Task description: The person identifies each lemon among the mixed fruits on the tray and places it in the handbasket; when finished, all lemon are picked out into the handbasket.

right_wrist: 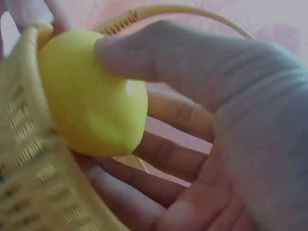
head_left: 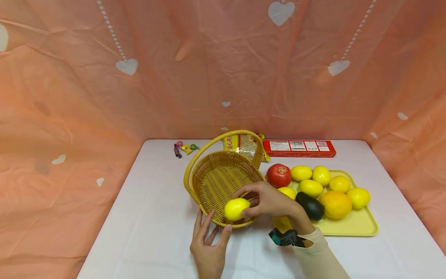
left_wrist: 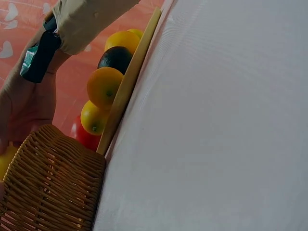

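A: What sits closest to the lens?

B: The left hand (head_left: 208, 248), flat on the white table (head_left: 146, 217), fingers spread and straight, fingertips touching the near wall of the yellow woven basket with the hoop handle (head_left: 216, 178).

A: And to its right?

B: The right hand (head_left: 270, 201), in a beige sleeve, pinches a smooth yellow lemon (head_left: 236, 209) between thumb and fingers, right over the basket's near rim.

A: Further right?

B: A pale yellow rectangular tray (head_left: 359, 224) carrying a red tomato (head_left: 278, 175), a dark avocado (head_left: 311, 206), an orange (head_left: 335, 204) and more lemons. Behind it lies a flat red box (head_left: 299, 148).
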{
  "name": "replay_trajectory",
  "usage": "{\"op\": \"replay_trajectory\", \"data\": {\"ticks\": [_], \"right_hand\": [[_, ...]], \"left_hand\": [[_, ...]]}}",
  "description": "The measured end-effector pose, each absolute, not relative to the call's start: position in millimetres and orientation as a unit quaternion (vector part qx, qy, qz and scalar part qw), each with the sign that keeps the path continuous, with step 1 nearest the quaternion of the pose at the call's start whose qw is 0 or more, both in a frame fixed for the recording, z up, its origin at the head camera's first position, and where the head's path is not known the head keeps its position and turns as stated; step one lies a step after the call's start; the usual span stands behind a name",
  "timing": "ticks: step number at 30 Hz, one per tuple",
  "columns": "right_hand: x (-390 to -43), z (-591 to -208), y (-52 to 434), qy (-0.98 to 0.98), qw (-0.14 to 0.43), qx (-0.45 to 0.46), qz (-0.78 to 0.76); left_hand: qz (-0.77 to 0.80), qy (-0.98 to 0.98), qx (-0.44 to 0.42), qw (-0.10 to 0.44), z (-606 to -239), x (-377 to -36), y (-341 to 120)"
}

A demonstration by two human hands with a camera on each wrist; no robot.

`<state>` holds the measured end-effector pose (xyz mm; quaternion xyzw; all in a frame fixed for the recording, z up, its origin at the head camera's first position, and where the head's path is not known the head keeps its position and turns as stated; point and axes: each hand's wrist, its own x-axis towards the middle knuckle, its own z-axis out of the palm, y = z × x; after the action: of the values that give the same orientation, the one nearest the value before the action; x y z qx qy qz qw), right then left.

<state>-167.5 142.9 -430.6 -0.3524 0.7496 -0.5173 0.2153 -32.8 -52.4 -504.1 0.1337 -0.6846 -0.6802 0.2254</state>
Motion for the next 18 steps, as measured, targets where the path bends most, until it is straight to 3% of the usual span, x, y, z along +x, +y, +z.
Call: {"op": "replay_trajectory", "data": {"ticks": [10,18], "right_hand": [[-160.6,-432.6,121.2,0.768,0.191,-0.368,-0.488],[-171.4,-424.3,160.9,0.744,0.172,-0.344,-0.546]], "left_hand": [[-0.680,-0.684,0.128,0.232,-503.8,-32.9,-53.1],[-0.678,-0.686,0.132,0.228,-500.8,-32.0,-52.2]]}}
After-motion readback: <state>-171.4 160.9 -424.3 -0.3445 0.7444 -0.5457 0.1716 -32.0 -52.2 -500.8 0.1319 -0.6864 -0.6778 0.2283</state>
